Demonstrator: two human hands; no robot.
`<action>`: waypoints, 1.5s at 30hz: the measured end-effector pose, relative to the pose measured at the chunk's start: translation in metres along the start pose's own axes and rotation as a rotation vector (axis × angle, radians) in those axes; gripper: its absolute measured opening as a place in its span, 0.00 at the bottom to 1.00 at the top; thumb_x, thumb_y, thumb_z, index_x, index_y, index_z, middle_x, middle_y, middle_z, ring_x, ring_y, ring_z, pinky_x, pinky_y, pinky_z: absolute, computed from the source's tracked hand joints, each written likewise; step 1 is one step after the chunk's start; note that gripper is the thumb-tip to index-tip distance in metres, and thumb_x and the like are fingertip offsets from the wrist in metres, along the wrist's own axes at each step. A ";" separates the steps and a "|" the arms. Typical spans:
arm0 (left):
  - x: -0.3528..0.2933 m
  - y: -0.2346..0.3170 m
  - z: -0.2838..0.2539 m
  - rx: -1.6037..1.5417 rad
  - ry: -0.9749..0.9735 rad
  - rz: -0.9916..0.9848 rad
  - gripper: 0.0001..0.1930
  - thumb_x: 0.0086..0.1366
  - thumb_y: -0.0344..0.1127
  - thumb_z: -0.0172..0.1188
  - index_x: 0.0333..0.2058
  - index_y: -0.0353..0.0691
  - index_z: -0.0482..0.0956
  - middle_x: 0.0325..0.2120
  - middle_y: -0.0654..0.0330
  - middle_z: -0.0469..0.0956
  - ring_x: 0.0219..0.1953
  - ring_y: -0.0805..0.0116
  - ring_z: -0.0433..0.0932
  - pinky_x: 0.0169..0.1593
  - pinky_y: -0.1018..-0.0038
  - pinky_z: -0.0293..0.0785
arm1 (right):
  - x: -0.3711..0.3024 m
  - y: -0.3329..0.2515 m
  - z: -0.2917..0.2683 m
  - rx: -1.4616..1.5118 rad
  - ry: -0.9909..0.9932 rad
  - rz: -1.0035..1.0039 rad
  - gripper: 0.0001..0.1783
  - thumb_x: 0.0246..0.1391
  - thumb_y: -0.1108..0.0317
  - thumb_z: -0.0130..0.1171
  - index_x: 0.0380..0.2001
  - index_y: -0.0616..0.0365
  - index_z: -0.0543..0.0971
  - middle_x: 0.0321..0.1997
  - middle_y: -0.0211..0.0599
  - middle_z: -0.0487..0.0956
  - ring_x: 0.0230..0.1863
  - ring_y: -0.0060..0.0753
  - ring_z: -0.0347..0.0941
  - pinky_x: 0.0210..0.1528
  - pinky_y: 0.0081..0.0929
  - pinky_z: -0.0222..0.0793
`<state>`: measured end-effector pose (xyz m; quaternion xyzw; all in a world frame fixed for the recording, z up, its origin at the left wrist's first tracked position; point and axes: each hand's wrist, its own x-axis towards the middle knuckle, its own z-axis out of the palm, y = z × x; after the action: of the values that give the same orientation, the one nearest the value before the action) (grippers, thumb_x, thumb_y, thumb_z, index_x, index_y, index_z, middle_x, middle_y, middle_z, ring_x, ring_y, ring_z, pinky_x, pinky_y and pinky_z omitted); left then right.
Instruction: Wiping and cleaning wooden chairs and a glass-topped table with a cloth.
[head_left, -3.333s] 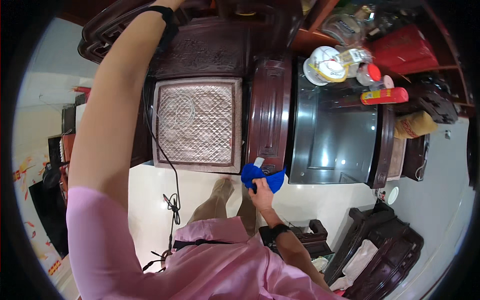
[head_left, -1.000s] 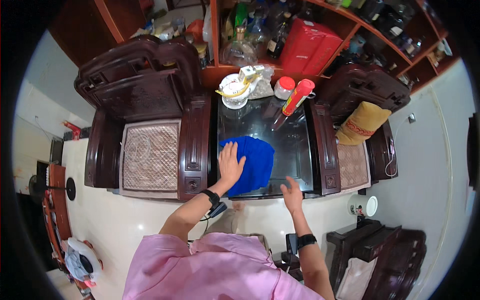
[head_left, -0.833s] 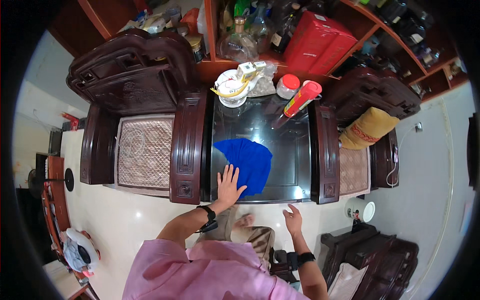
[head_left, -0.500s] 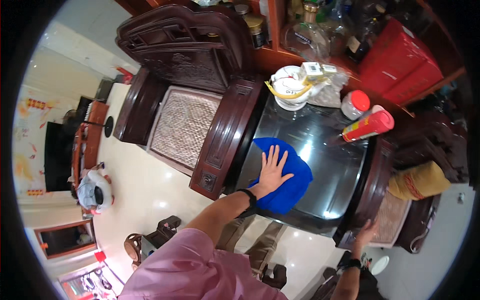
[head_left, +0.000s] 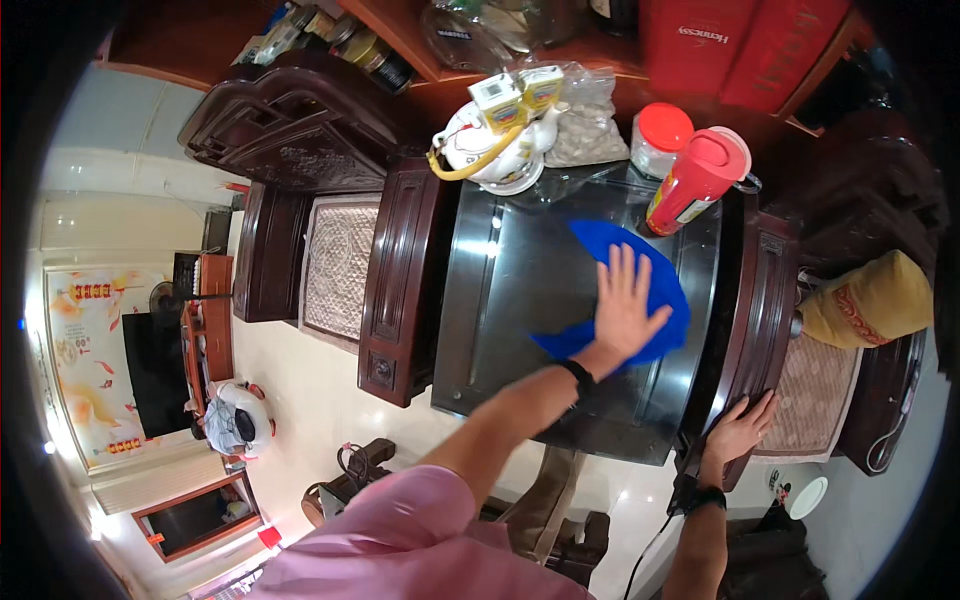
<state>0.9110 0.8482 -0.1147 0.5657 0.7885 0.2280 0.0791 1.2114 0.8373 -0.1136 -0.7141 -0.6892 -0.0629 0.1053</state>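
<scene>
My left hand (head_left: 625, 312) lies flat, fingers spread, on a blue cloth (head_left: 668, 290). The cloth is spread over the right part of a dark glossy tabletop (head_left: 510, 290), and its lower left edge is creased. My right hand (head_left: 738, 432) rests open, palm down, on the dark carved wooden armrest (head_left: 752, 340) to the right of the table. Just beyond the cloth, near the table's far right corner, stands a red cylindrical container (head_left: 690, 185) with a handle.
Along the table's back are a white teapot (head_left: 485, 150) with a yellow handle, small boxes (head_left: 497, 100), a clear bag of pale pieces (head_left: 588, 130) and a red-lidded jar (head_left: 655, 140). Carved chairs flank the table; a yellow cushion (head_left: 868, 300) lies on the right one.
My left hand and the cloth have moved right across the tabletop. My right hand has come to rest farther up on the right armrest. The view has shifted too.
</scene>
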 end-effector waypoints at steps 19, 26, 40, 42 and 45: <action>-0.122 -0.196 -0.118 0.567 -0.019 -0.337 0.40 0.67 0.50 0.54 0.69 0.33 0.52 0.70 0.38 0.48 0.73 0.39 0.44 0.70 0.41 0.42 | 0.010 -0.016 -0.013 0.096 0.016 0.058 0.28 0.64 0.62 0.52 0.65 0.59 0.67 0.69 0.46 0.65 0.65 0.54 0.62 0.68 0.46 0.58; -0.071 -0.027 -0.018 0.110 -0.085 0.115 0.44 0.57 0.43 0.63 0.67 0.28 0.54 0.69 0.35 0.48 0.73 0.35 0.42 0.70 0.41 0.39 | 0.007 -0.009 -0.013 0.129 0.015 0.077 0.30 0.60 0.64 0.54 0.65 0.61 0.66 0.69 0.46 0.65 0.67 0.53 0.60 0.70 0.48 0.55; 0.106 0.070 0.066 0.070 -0.048 0.244 0.42 0.61 0.48 0.61 0.67 0.30 0.57 0.70 0.39 0.48 0.74 0.44 0.42 0.73 0.49 0.39 | 0.013 -0.020 -0.015 0.146 0.007 0.096 0.30 0.59 0.65 0.56 0.64 0.60 0.67 0.69 0.46 0.65 0.66 0.54 0.61 0.67 0.48 0.57; 0.074 0.059 0.051 0.021 -0.075 0.282 0.40 0.64 0.50 0.57 0.67 0.30 0.56 0.70 0.40 0.50 0.73 0.45 0.44 0.73 0.49 0.40 | 0.010 -0.019 -0.013 0.141 0.009 0.091 0.30 0.59 0.65 0.56 0.63 0.61 0.68 0.68 0.46 0.66 0.65 0.55 0.62 0.67 0.48 0.58; 0.003 0.026 0.008 0.006 -0.253 0.347 0.41 0.64 0.52 0.60 0.67 0.33 0.57 0.70 0.40 0.50 0.73 0.44 0.46 0.71 0.51 0.47 | 0.007 -0.006 -0.013 0.102 0.020 0.093 0.29 0.60 0.65 0.54 0.64 0.61 0.68 0.68 0.47 0.66 0.64 0.54 0.62 0.67 0.48 0.58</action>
<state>0.9355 0.8603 -0.1094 0.7174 0.6638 0.1628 0.1353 1.2065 0.8408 -0.0989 -0.7383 -0.6565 -0.0301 0.1514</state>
